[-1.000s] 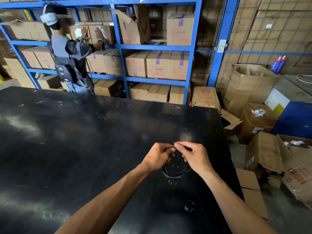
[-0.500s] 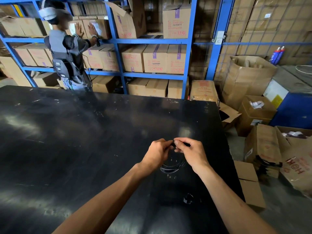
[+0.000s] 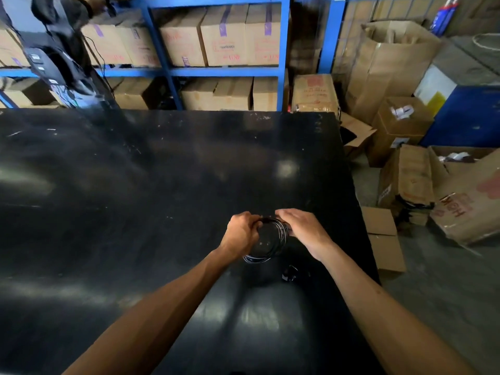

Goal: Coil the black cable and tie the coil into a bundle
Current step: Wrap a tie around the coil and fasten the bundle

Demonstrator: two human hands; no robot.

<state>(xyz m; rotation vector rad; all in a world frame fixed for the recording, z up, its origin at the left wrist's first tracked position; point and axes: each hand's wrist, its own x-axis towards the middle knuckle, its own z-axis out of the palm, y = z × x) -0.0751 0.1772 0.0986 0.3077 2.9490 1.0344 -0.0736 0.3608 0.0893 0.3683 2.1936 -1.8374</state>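
A thin black cable, wound into a round coil (image 3: 273, 244), hangs between my two hands just above the black table (image 3: 135, 198). My left hand (image 3: 239, 234) grips the coil's left side with closed fingers. My right hand (image 3: 300, 228) is shut on the coil's upper right side, where several strands bunch together. The lower arc of the coil shows below my left hand. A small black piece (image 3: 289, 274) lies on the table just below the coil; whether it belongs to the cable I cannot tell.
The table's right edge (image 3: 359, 212) runs close beside my right hand, with cardboard boxes (image 3: 384, 239) on the floor past it. Blue shelving (image 3: 224, 71) full of boxes stands behind the table. A person (image 3: 51, 50) stands at the far left by the shelves.
My view has tipped down and closer. My hands have moved apart from pinching the coil's top to gripping its left and right sides, and the coil now looks tighter.
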